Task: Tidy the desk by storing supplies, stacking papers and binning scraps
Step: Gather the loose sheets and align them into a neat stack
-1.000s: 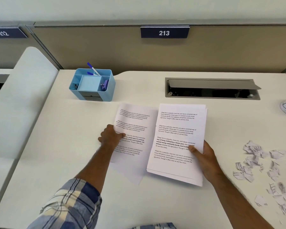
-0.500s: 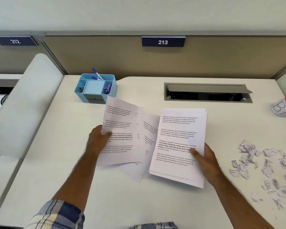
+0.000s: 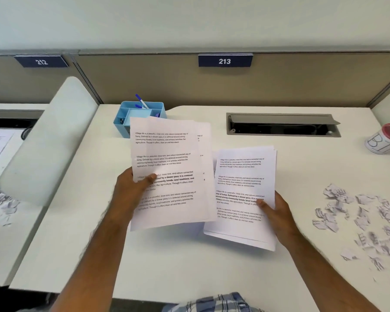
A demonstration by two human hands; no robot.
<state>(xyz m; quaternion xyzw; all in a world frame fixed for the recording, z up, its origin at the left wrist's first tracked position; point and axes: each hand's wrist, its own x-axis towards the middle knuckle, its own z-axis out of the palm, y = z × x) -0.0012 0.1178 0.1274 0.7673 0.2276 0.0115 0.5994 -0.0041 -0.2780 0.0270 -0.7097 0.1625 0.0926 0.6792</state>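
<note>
Up off the counter [image 3: 189, 262] have come the loose sheets [image 3: 169, 167] — the left hand [image 3: 131, 188] pinches them at their left edge, thumb on top, fingers hidden behind. They now cover part of the blue organizer [image 3: 131, 115], which sits beyond the left fingers. The right hand [image 3: 277, 212] holds the paper stack [image 3: 243, 194] at its right edge — thumb pressed on the top page, other fingers underneath. Torn scraps [image 3: 360, 221] lie to the right of the right fingers, with a cup [image 3: 383, 138] further back.
</note>
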